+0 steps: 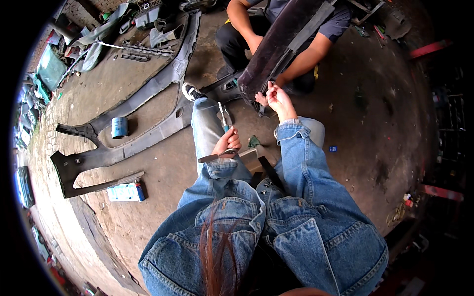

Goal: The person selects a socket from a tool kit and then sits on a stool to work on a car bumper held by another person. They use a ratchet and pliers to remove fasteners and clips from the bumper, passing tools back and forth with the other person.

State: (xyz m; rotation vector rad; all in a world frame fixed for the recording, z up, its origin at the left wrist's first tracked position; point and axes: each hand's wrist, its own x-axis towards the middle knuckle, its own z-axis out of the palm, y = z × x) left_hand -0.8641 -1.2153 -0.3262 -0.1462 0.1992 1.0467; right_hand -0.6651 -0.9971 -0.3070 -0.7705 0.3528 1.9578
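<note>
My left hand [227,142] is closed around a slim tool [223,116] with a metal shaft and a teal grip, its tip pointing away from me. A flat dark strip [216,157] crosses under the same hand at the wrist; I cannot tell whether the hand holds it. My right hand [280,102] is raised with fingers pinched together, near the lower end of a long dark car trim panel [266,59]. What the pinch holds, if anything, is too small to make out. A co-worker [308,52] crouches opposite, arms around that panel, which leans up at a slant.
Long grey car trim frames [133,101] lie on the floor to the left, with a blue can [119,128] among them. Nearer are a blue-and-white box [123,192] and a small blue piece [333,148] at right. Piled car parts [143,22] fill the far left.
</note>
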